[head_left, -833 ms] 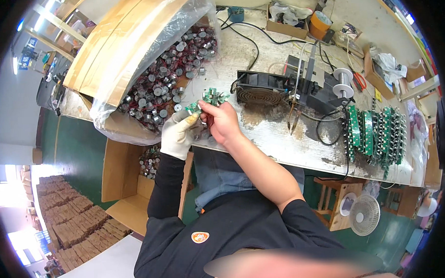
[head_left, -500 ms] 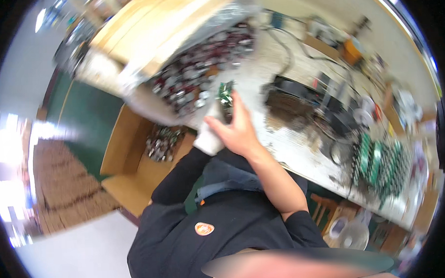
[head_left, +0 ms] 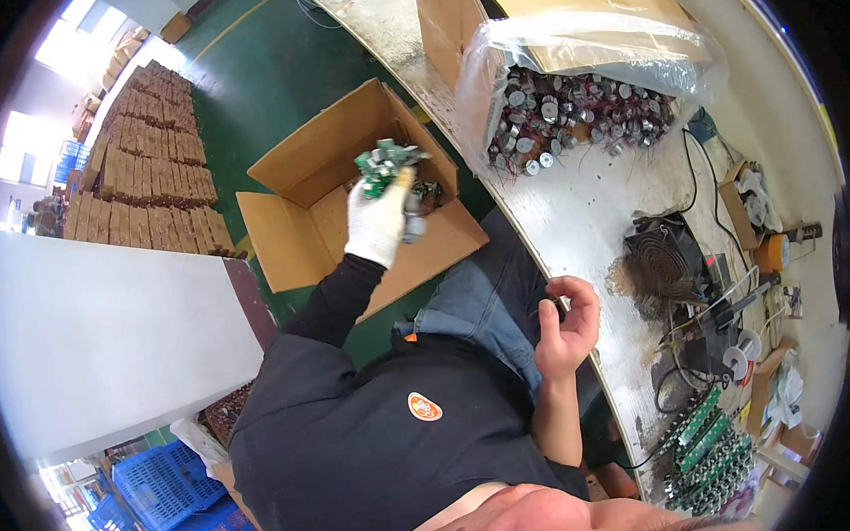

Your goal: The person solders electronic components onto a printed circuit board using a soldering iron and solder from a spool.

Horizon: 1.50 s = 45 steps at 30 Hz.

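Note:
My left hand (head_left: 378, 220), in a white glove, is closed around a cluster of green circuit boards (head_left: 380, 169) with silvery parts. It is above an open cardboard box (head_left: 325, 222), which has small metal parts inside. A round grey metal part (head_left: 414, 228) shows beside the gloved fingers. My bare right hand (head_left: 570, 331) is at the bench's front edge, palm up. Its fingers curl loosely, with the thumb apart from them, and I see nothing held there.
On the bench (head_left: 536, 219), a plastic-lined carton (head_left: 585, 35) lies tipped, spilling many small round motors (head_left: 570, 115) with red wires. Farther right are a black fan (head_left: 668, 257), a solder spool (head_left: 742, 353) and stacked green boards (head_left: 703, 443). A white surface (head_left: 118, 323) is at left.
My hands, together over the bench before, are now apart. The left carried the boards leftward over the box; the right drew back to the bench edge. The view has turned left.

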Tool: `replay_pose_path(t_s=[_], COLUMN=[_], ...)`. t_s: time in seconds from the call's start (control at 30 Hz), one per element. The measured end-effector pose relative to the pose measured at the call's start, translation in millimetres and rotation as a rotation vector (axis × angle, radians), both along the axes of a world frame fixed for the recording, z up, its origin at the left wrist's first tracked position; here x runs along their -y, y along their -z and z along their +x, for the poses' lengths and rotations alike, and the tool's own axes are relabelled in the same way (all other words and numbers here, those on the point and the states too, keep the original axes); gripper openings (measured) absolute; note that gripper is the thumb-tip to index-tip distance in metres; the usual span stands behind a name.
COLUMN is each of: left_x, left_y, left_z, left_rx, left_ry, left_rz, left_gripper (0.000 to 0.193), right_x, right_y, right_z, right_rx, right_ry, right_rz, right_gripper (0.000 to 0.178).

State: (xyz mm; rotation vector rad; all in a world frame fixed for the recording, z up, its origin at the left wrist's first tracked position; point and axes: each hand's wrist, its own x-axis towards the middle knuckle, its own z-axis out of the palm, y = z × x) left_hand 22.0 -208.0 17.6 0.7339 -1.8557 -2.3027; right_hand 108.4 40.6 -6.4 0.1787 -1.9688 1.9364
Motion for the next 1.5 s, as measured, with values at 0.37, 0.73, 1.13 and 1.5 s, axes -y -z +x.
replay_pose_path(t_s=[0.37, 0.73, 1.13, 1.5], left_x=[62, -61, -136, -165], left_y=[216, -3, 20, 39], left_z=[-88, -7, -84, -31], left_rx=[0.638, -0.701, -0.230, -0.545], left_ry=[0.379, 0.343, 0.796, 0.586], left_rz=[-1.675, -0.875, -1.562, -0.949], left_gripper=[0.041, 0.018, 0.040, 0.025], right_x=[14, -11, -36, -180], right_y=[17, 45, 22, 3], right_z=[30, 82, 105, 166], right_rx=[0.265, 0.520, 0.390, 0.161], right_ry=[-0.229, -0.191, -0.168, 0.783], right_rz=[-0.094, -0.171, -0.151, 0.003], right_gripper=[0.027, 0.021, 0.022, 0.017])
